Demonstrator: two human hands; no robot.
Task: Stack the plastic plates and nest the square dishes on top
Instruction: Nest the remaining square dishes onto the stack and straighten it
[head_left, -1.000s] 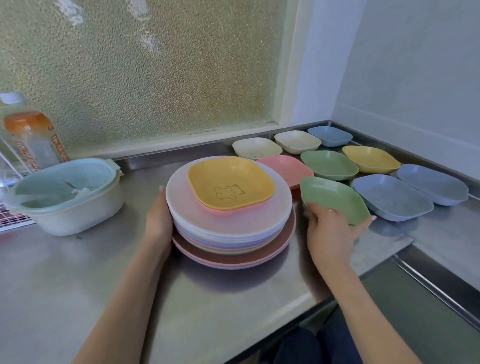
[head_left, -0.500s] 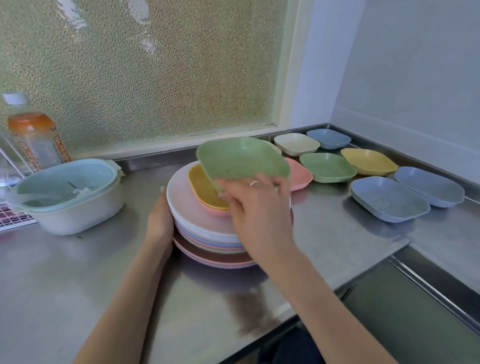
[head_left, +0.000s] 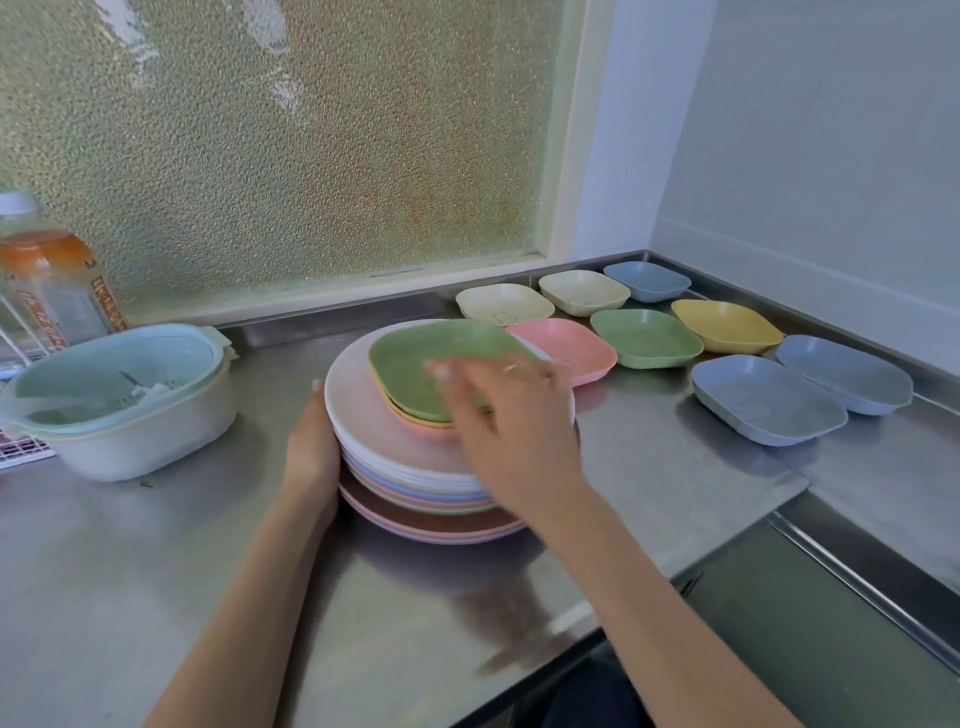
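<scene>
A stack of round pastel plates stands mid-counter. On it nest a pink dish, a yellow dish and, topmost, a green square dish. My right hand, blurred, grips the green dish's near right rim. My left hand lies flat against the stack's left side. More square dishes sit loose to the right: pink, green, yellow, two cream ones and three blue ones.
A white tub holding a pale blue strainer sits at the left, with an orange-capped bottle behind it. A frosted window backs the steel counter. A sink recess drops off at the lower right.
My right hand carried the green dish from the counter's right side over the stack and lowered it onto the yellow dish. The left hand stayed against the stack.
</scene>
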